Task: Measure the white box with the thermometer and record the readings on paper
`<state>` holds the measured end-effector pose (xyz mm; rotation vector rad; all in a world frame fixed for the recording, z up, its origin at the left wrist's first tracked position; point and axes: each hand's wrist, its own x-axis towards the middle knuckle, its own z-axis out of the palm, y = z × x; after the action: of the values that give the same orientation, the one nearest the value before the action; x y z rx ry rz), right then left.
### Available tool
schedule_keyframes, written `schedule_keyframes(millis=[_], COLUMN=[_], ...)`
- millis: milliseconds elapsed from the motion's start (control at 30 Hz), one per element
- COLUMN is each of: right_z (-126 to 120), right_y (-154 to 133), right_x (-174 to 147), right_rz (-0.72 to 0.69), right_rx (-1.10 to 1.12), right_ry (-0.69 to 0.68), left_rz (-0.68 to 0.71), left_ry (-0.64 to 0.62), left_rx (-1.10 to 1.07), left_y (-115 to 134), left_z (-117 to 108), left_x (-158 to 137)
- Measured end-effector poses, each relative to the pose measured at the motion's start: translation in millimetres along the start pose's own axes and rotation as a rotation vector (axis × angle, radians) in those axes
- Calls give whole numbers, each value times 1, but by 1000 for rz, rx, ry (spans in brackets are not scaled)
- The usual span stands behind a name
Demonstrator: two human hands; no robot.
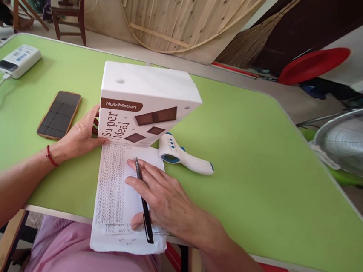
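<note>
A white box (151,120) printed "NutriMotion Su-per Meal" stands upright on the green table. At its lower left edge is my left hand (83,133), thumb on the front and fingers round the side. In front of the box lie handwritten sheets of paper (111,185), which overhang the near table edge. My right hand (163,194) rests over the sheets with a black pen (144,205) held between its fingers; the pen slants toward me. Just right of the box, a white and blue infrared thermometer (186,157) lies on its side.
A smartphone (59,115) lies left of my left hand. Behind it sits a white power bank (18,60) with a cable. Beyond the table (260,182) are a wooden chair (67,7), a round wooden board (187,12) and a red stool (315,65). A fan (354,140) stands at right.
</note>
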<state>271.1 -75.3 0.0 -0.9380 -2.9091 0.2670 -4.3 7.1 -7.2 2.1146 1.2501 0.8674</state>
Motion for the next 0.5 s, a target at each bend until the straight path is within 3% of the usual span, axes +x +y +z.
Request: schedule_keyframes(millis=[500], right_z=[-3], right_y=[-1], right_x=[1], right_rz=[-4], right_rx=[-37], right_ry=[6], left_rz=[22], left_ry=[6], left_rx=[47], left_y=[-5], left_z=[0], left_x=[0])
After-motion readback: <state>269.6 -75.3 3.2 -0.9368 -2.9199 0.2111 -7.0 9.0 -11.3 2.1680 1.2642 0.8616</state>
